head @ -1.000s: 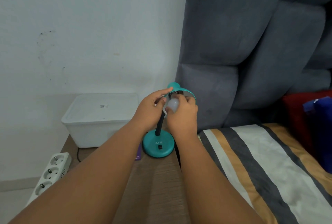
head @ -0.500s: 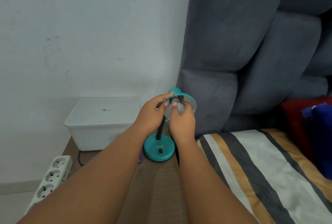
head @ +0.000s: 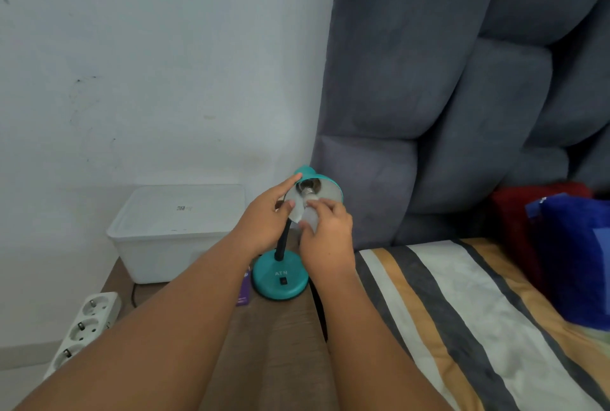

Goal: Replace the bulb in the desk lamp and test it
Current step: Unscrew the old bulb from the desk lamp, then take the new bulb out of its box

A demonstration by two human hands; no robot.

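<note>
Gripping bulb (head: 309, 217) beside shade rim (head: 333, 194), right hand (head: 326, 239)

We read "ATN" in pale capitals on the teal lamp base (head: 280, 280), just above its small black switch. On the lid of the white plastic box (head: 175, 229) we caught a small dark printed mark, too blurred to read. The purple card (head: 243, 292) beside the base showed print we couldn't make out.

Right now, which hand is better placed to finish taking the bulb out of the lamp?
The right hand: it already grips the bulb, whose thread shows. The left hand steadies the shade.
</note>
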